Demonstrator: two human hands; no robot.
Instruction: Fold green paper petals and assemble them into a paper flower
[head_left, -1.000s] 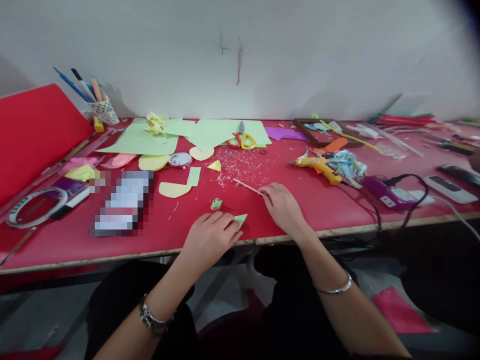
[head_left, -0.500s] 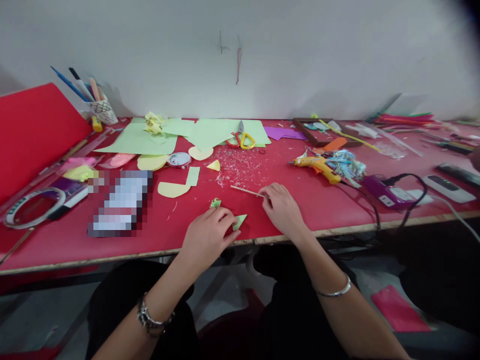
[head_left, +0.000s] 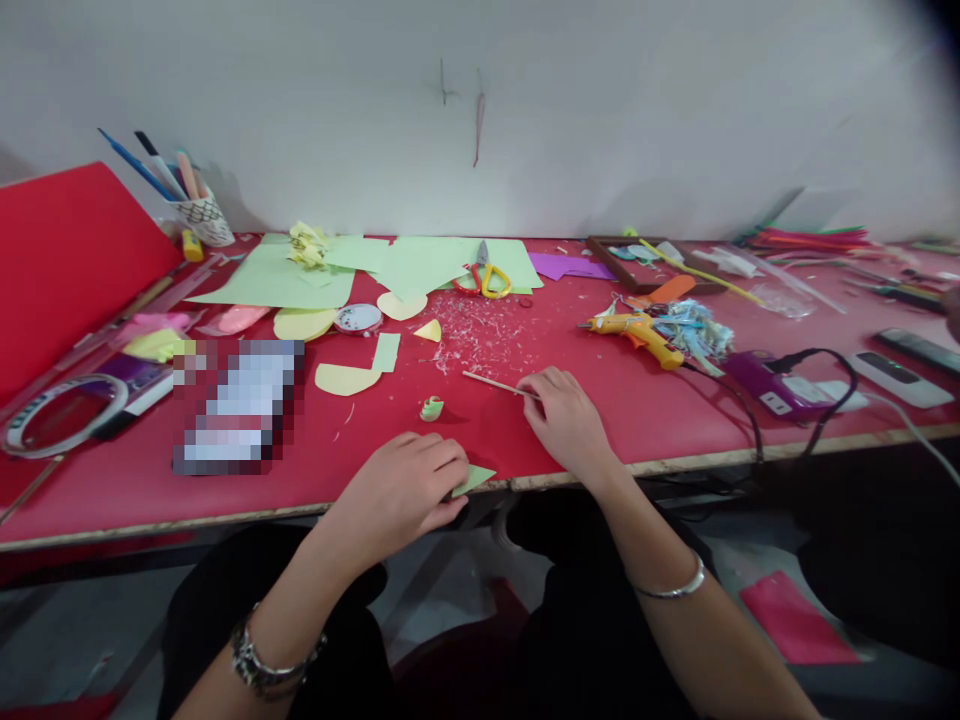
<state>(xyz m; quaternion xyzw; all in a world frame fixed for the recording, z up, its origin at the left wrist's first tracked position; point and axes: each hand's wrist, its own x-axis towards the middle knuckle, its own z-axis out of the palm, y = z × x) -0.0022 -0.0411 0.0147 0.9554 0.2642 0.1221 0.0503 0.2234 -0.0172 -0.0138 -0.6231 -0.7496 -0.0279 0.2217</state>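
At the table's front edge my left hand is closed on a pale green paper piece, whose pointed end sticks out to the right. My right hand pinches one end of a thin wooden stick, which points left over the table. A small curled roll of green paper stands beyond my left hand. Cut paper pieces lie farther left: a cream half-round piece, a green strip and a small yellow wedge.
Scissors lie on green paper sheets at the back, near scattered white shreds. A yellow glue gun and a purple power socket with cables are to the right. A blurred phone lies left, with a pen cup behind.
My left hand has moved toward the front edge and slightly left with the green paper piece. The curled paper roll now shows uncovered. My right hand and the stick have hardly moved.
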